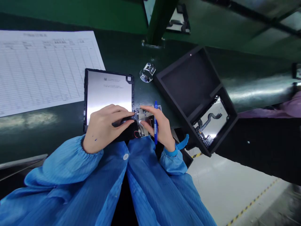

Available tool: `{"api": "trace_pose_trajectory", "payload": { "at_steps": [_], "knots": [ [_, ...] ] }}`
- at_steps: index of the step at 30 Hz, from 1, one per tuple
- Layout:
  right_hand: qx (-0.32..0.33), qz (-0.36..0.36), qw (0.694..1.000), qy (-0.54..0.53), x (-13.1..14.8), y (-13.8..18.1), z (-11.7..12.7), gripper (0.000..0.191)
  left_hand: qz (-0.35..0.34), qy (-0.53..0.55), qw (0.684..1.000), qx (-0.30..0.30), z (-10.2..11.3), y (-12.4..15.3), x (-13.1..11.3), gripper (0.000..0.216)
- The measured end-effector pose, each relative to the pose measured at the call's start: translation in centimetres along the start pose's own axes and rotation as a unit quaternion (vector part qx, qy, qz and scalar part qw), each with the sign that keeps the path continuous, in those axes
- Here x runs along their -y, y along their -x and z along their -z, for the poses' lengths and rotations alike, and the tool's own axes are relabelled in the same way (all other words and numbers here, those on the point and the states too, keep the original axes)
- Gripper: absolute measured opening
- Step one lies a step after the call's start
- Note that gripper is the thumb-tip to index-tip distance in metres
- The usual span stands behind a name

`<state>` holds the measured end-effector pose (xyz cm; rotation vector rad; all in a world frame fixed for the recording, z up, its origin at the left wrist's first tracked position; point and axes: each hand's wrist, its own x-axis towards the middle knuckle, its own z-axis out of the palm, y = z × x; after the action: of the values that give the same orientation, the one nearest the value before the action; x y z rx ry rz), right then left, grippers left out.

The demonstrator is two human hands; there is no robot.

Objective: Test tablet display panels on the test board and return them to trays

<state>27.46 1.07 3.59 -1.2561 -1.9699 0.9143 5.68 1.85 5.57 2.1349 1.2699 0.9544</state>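
My left hand [103,125] is closed in a pinch on a dark flat strip [129,118], which looks like a flex cable and meets the left edge of a small circuit board [145,116] with silvery shields. Beside it, a tablet screen panel [110,94] lies with its silver back up, partly covered by that hand. My right hand [163,127] has a blue pen [155,125] tucked across it. Its index finger and thumb curve over the board's right part; whether they grip the board I cannot tell. A short red wire shows at the board's lower left.
A printed form [47,69] lies at the left, partly under the panel. A shiny metal loupe-like cylinder [147,72] stands behind the board. At right, a black two-compartment tray [185,84] holds another screen part [211,121] with a cable. A green post [160,22] rises at the back.
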Motion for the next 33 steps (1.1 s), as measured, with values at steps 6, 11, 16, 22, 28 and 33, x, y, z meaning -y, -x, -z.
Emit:
{"api": "trace_pose_trajectory", "payload": {
  "at_steps": [6,11,16,22,28,33],
  "knots": [
    [-0.003,-0.020,0.991,0.136,-3.0,1.3,-0.8,0.045,0.009,-0.004,0.999,0.046,-1.8,0.6,1.6,0.016],
    [-0.063,-0.051,0.985,0.149,-3.0,1.2,-1.2,0.040,0.022,-0.054,0.998,0.024,-3.2,0.3,1.5,0.014],
    [-0.065,-0.047,0.987,0.137,-3.0,1.1,-1.3,0.039,0.021,-0.087,0.995,0.030,-4.3,-0.2,1.2,0.011],
    [-0.067,-0.053,0.990,0.111,-3.0,1.1,-1.4,0.038,0.021,-0.090,0.995,0.042,-5.0,-0.4,1.4,0.016],
    [-0.075,-0.043,0.989,0.122,-3.1,1.1,-1.4,0.036,0.001,-0.076,0.996,0.036,-5.1,-0.5,1.5,0.020],
    [-0.077,-0.035,0.988,0.133,-3.2,1.1,-1.5,0.035,-0.018,-0.066,0.997,0.034,-5.0,-0.5,1.6,0.020]
  ]
}}
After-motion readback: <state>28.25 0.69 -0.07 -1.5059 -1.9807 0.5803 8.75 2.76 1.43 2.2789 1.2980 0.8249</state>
